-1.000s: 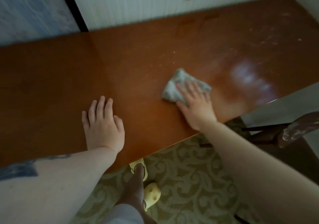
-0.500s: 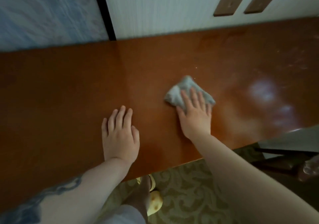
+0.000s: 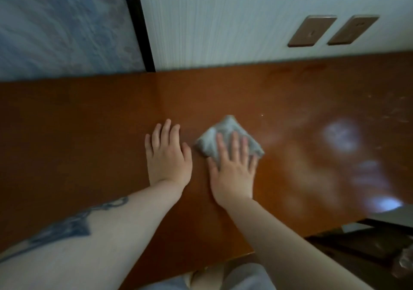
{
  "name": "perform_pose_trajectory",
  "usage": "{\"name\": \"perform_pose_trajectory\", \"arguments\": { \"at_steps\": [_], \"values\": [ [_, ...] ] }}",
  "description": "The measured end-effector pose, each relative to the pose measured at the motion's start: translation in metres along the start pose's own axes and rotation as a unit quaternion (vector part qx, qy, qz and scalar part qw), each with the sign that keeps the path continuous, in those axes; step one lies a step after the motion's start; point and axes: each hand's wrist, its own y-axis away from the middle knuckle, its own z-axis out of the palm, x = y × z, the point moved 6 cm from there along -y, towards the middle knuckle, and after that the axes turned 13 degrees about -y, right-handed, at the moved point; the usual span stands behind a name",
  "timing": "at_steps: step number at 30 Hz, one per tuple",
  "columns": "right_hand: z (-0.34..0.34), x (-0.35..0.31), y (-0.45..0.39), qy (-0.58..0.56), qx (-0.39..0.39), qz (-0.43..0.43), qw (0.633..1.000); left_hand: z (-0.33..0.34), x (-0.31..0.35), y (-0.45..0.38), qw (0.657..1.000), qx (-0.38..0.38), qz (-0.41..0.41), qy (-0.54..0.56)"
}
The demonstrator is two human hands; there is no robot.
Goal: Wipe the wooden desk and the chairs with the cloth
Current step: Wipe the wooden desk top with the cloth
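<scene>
R hand (image 3: 232, 173) flat on cloth (image 3: 225, 136) (mid-desk (image 3: 89, 133)), L hand (image 3: 167, 158) beside.

Cloth (image 3: 225, 136) under right hand (image 3: 232, 171), beside left hand (image 3: 167, 158).

The right hand (image 3: 233, 169) has slid the grey cloth (image 3: 225, 139) leftward across the surface (image 3: 89, 133), away from the pale glare patches on the right side and toward the left hand (image 3: 167, 155). A second ago the two hands lay well apart; now the cloth's left corner sits just beside the left thumb. The right fingers, earlier angled to the left over the cloth, now point straight away from the person toward the wall.
</scene>
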Motion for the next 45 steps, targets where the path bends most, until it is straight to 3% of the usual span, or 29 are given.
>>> {"name": "perform_pose_trajectory", "arguments": {
  "at_steps": [2,4,6,8,9,10,12,14,15,17,18,19,20,23,24,27,30,31,33,35,36,37,39,41,42,43,45],
  "values": [
    [0.009,-0.024,-0.010,0.017,-0.071,-0.140,0.987,0.003,0.001,-0.001,1.000,-0.006,0.003,-0.023],
    [-0.002,-0.016,-0.050,0.020,-0.089,-0.156,0.983,0.000,0.000,-0.001,1.000,0.006,-0.003,-0.023],
    [-0.025,0.025,-0.080,-0.017,-0.015,-0.019,1.000,0.000,0.000,-0.002,1.000,0.009,-0.010,-0.017],
    [-0.036,0.061,-0.065,-0.051,0.095,0.159,0.981,0.002,0.001,-0.001,1.000,-0.002,-0.006,-0.024],
    [-0.033,0.062,-0.051,-0.052,0.118,0.200,0.971,0.003,0.002,-0.001,1.000,-0.003,-0.004,-0.025],
    [-0.026,0.050,-0.040,-0.039,0.113,0.186,0.975,0.002,0.001,-0.002,1.000,0.000,-0.005,-0.027],
    [-0.012,0.005,-0.035,-0.027,0.041,-0.007,0.999,0.001,0.001,-0.003,0.999,0.008,-0.009,-0.031],
    [-0.010,-0.018,-0.054,-0.020,-0.051,-0.182,0.982,0.000,0.003,-0.003,0.999,0.011,-0.006,-0.029],
    [-0.016,-0.010,-0.068,-0.028,-0.061,-0.175,0.982,-0.001,0.003,-0.003,1.000,0.011,-0.005,-0.029],
    [-0.032,0.032,-0.080,-0.086,0.038,-0.001,0.996,0.000,0.003,-0.002,1.000,0.000,-0.008,-0.027],
    [-0.035,0.050,-0.066,-0.089,0.110,0.100,0.985,0.000,0.003,-0.002,1.000,-0.004,-0.008,-0.026],
    [-0.035,0.052,-0.047,-0.063,0.162,0.146,0.974,0.001,0.003,-0.001,1.000,-0.006,-0.008,-0.028],
    [-0.030,0.038,-0.032,-0.033,0.173,0.117,0.977,0.001,0.003,-0.001,0.999,-0.007,-0.009,-0.030],
    [-0.006,-0.014,-0.029,0.027,0.029,-0.135,0.990,0.000,0.003,-0.002,1.000,-0.004,-0.009,-0.026],
    [-0.009,-0.016,-0.041,0.027,0.005,-0.165,0.986,-0.001,0.003,-0.001,1.000,-0.002,-0.009,-0.025],
    [-0.032,0.030,-0.070,-0.027,0.040,-0.022,0.999,-0.002,0.003,0.000,1.000,-0.001,-0.013,-0.013],
    [-0.035,0.068,-0.031,-0.060,0.110,0.092,0.988,-0.002,0.001,-0.001,1.000,0.005,-0.015,0.010],
    [-0.028,0.064,-0.012,-0.043,0.102,0.080,0.991,-0.003,0.000,0.000,1.000,0.010,-0.014,0.020],
    [-0.010,0.036,0.021,0.006,0.026,-0.048,0.998,-0.005,0.000,0.003,0.999,0.014,-0.012,0.041],
    [-0.009,0.028,0.032,0.037,-0.060,-0.190,0.979,-0.007,0.001,0.005,0.998,0.012,-0.002,0.054],
    [-0.019,0.045,0.027,0.043,-0.081,-0.201,0.975,-0.007,0.000,0.005,0.999,0.009,0.004,0.054],
    [-0.030,0.073,0.023,0.034,-0.073,-0.153,0.985,-0.007,-0.001,0.005,0.999,0.006,0.009,0.053],
    [-0.062,0.147,0.029,-0.038,0.071,0.083,0.993,-0.009,0.000,0.004,0.998,0.003,0.015,0.067],
    [-0.070,0.186,0.069,-0.095,0.202,0.319,0.921,-0.012,0.009,0.010,0.995,0.012,0.021,0.099],
    [-0.063,0.181,0.083,-0.093,0.222,0.352,0.905,-0.013,0.019,0.015,0.993,0.016,0.033,0.112],
    [-0.054,0.165,0.087,-0.075,0.211,0.317,0.922,-0.012,0.032,0.023,0.991,0.015,0.056,0.122],
    [-0.038,0.120,0.076,-0.037,0.095,0.093,0.991,-0.007,0.061,0.036,0.984,0.010,0.120,0.130]
  ]
}}
